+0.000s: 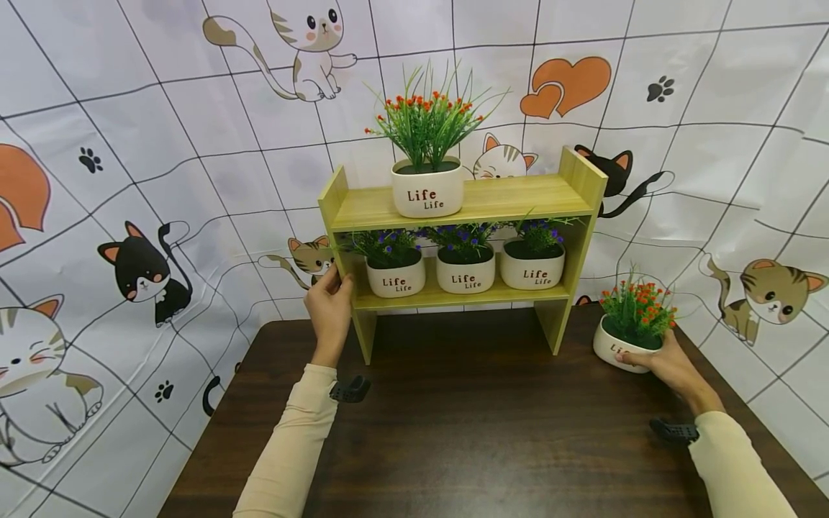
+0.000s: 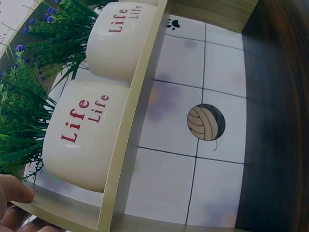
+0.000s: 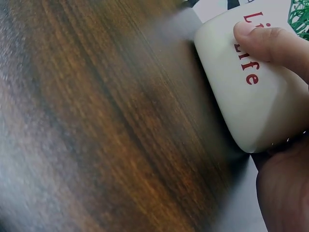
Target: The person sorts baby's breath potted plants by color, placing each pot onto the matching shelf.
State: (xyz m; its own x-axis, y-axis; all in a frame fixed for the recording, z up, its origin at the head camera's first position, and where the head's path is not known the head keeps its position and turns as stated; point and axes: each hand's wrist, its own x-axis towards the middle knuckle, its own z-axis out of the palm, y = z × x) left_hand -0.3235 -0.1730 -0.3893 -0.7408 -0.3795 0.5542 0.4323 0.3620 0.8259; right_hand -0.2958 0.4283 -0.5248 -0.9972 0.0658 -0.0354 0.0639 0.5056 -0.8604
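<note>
My left hand grips the left side panel of a two-tier wooden shelf. In the left wrist view the thumb lies on the panel's inner side, the other fingers outside. To the right of the shelf, my right hand holds a white pot of orange-red flowers. Its thumb presses over the pot's "Life" lettering; the far fingers are hidden. Whether this pot touches the table cannot be told. A larger pot of orange-red flowers stands on the top board.
Three white pots with purple flowers, left, middle and right, line the lower board. The shelf stands at the back of a dark wooden table. A cat-patterned wall covering rises behind and beside it.
</note>
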